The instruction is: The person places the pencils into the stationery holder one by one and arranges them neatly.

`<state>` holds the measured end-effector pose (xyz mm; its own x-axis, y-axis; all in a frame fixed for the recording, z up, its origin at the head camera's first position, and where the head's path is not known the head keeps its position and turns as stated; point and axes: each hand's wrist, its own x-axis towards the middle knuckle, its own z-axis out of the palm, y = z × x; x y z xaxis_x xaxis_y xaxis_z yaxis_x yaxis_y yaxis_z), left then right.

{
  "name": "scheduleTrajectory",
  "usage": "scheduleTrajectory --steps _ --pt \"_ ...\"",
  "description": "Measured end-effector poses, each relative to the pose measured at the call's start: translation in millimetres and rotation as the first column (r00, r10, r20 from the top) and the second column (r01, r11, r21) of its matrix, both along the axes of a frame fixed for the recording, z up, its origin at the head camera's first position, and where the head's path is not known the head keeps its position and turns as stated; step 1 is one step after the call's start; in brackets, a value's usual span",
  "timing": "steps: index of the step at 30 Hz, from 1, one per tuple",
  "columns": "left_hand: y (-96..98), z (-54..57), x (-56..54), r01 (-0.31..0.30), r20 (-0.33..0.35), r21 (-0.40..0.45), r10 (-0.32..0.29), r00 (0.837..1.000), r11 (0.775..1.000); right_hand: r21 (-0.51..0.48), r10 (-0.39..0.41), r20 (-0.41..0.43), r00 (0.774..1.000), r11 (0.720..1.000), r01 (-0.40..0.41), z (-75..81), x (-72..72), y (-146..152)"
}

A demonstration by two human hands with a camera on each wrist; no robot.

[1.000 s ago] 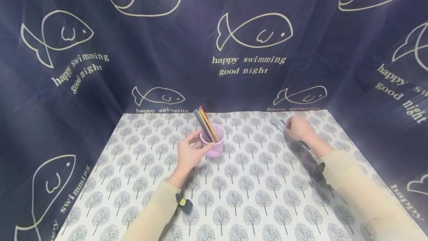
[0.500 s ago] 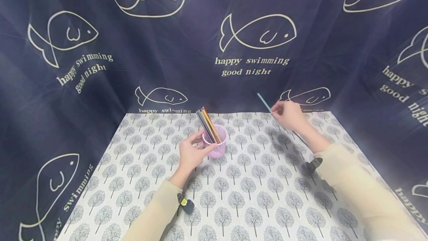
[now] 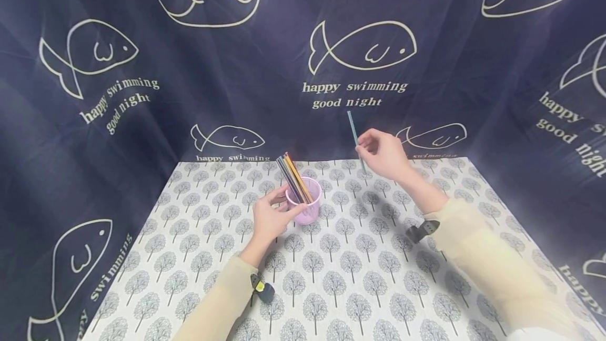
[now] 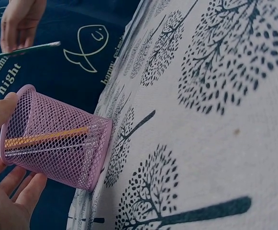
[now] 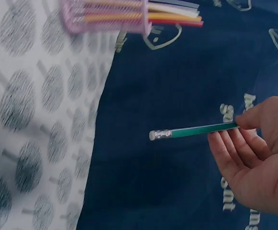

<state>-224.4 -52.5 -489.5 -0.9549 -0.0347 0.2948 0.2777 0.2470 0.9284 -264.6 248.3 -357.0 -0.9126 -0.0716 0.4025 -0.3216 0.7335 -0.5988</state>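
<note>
A pink mesh pencil cup [image 3: 309,213] stands upright on the table, with several pencils [image 3: 294,178] leaning to the left inside it. My left hand [image 3: 272,217] holds the cup at its rim, thumb in front and fingers behind. In the right wrist view my right hand [image 5: 258,153] pinches a green pencil [image 5: 201,130] between thumb and fingers; its silver eraser end points away from the hand. The head view has this pencil [image 3: 353,128] raised above the back of the table, nearly upright, to the right of the cup and apart from it.
A white cloth with grey trees [image 3: 331,278] covers the table. Behind it and at both sides hangs a dark blue curtain [image 3: 265,93] with fish drawings. Dark wrist cameras [image 3: 423,230] sit on both sleeves.
My right hand has lifted the green pencil off the right part of the table and carried it left towards the cup, turning it more upright. My left hand stays on the cup.
</note>
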Motion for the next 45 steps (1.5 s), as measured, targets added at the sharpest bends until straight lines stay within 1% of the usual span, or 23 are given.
scheduleTrajectory --steps 5,8,10,13,16,20,24,27,31,35,39,43,45 --pt "-1.1 0.9 0.2 0.001 0.024 0.012 -0.001 1.000 1.000 -0.113 0.032 -0.016 0.999 0.993 -0.033 5.2 -0.2 -24" --pt "-2.0 1.7 -0.3 -0.002 0.033 0.012 0.002 0.999 1.000 -0.195 0.066 -0.044 0.997 0.978 -0.073 4.2 -1.7 -39" --pt "-2.0 1.9 -0.9 -0.001 0.027 0.006 0.000 1.000 1.000 -0.240 0.093 -0.057 0.994 0.965 -0.104 3.0 -2.4 -48" --pt "-1.5 1.1 -1.6 0.004 0.019 0.002 -0.004 1.000 1.000 -0.277 0.148 -0.056 0.987 0.948 -0.158 -0.4 -2.0 -61" --pt "-1.1 0.1 -1.7 0.012 0.016 0.004 -0.012 1.000 1.000 -0.279 0.208 -0.030 0.978 0.937 -0.208 -3.6 0.1 -71" --pt "-1.4 -0.3 -2.1 0.022 0.009 0.009 -0.022 1.000 1.000 -0.240 0.272 0.013 0.962 0.935 -0.261 -9.0 2.8 -85" --pt "-2.1 0.0 -1.7 0.019 0.006 0.010 -0.019 1.000 1.000 -0.170 0.320 0.064 0.945 0.937 -0.306 -19.1 2.4 -95" --pt "-2.6 0.1 -1.3 0.013 -0.003 0.003 -0.013 1.000 1.000 -0.114 0.343 0.107 0.933 0.937 -0.331 -27.6 1.0 -99" --pt "-2.4 0.0 -1.6 0.020 -0.022 -0.001 -0.020 1.000 1.000 -0.042 0.357 0.155 0.921 0.934 -0.355 -37.6 -2.0 -102" --pt "-1.8 -0.4 -2.0 0.024 -0.028 0.004 -0.024 0.999 1.000 0.019 0.370 0.202 0.907 0.924 -0.381 -48.6 -6.9 -103" --pt "-2.0 -0.9 -1.8 0.022 -0.022 0.009 -0.022 1.000 1.000 0.082 0.366 0.220 0.904 0.917 -0.391 -57.4 -11.0 -107" --pt "-2.1 -0.5 -1.3 0.022 -0.017 0.022 -0.022 1.000 1.000 0.092 0.377 0.224 0.899 0.910 -0.404 -60.5 -11.6 -112" --pt "-1.9 0.2 -1.5 0.024 -0.018 0.028 -0.023 1.000 0.999 0.088 0.380 0.223 0.898 0.909 -0.407 -59.5 -11.0 -115"
